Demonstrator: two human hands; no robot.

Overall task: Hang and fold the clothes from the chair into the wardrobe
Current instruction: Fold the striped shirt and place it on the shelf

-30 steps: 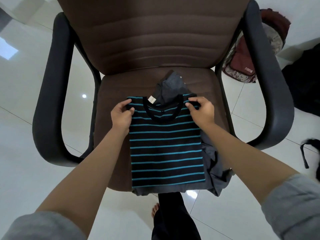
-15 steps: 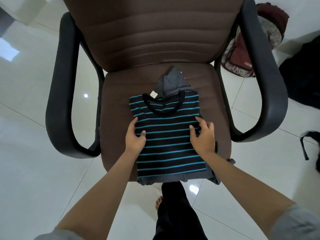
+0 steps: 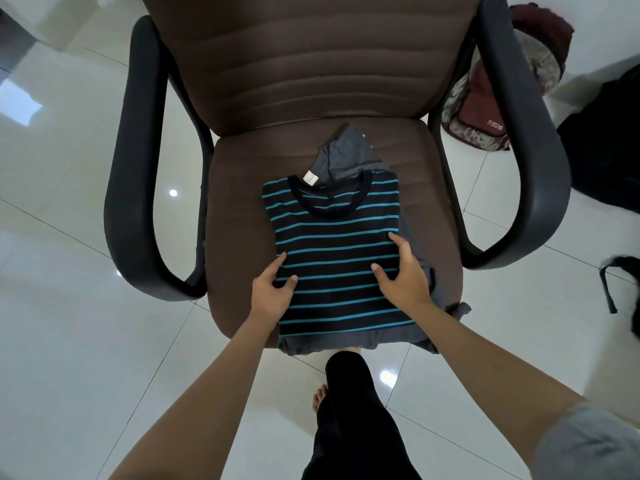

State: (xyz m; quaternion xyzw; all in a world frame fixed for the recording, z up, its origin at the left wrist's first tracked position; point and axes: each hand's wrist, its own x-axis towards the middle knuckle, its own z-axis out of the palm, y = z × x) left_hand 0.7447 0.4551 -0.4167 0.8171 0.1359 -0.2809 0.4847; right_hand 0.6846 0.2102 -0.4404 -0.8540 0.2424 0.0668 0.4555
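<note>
A black T-shirt with teal stripes point(image 3: 332, 233) lies folded to a narrow rectangle on the brown seat of the office chair point(image 3: 239, 216), collar toward the backrest. Under it lies a grey garment point(image 3: 346, 155) that sticks out behind the collar and at the front right edge. My left hand point(image 3: 273, 292) rests on the shirt's left edge at mid-length, fingers straight, thumb on the fabric. My right hand point(image 3: 401, 271) lies flat on the right edge, fingers spread. The wardrobe is out of view.
Black armrests point(image 3: 138, 168) curve on both sides of the seat. A maroon backpack point(image 3: 498, 95) leans behind the right armrest, dark bags point(image 3: 609, 140) lie at the right edge. White glossy tiles surround the chair. My leg and bare foot point(image 3: 320, 398) stand at the seat's front.
Both hands slid from the shirt's shoulders down to its mid-length edges and stay there. The view has moved closer to the chair.
</note>
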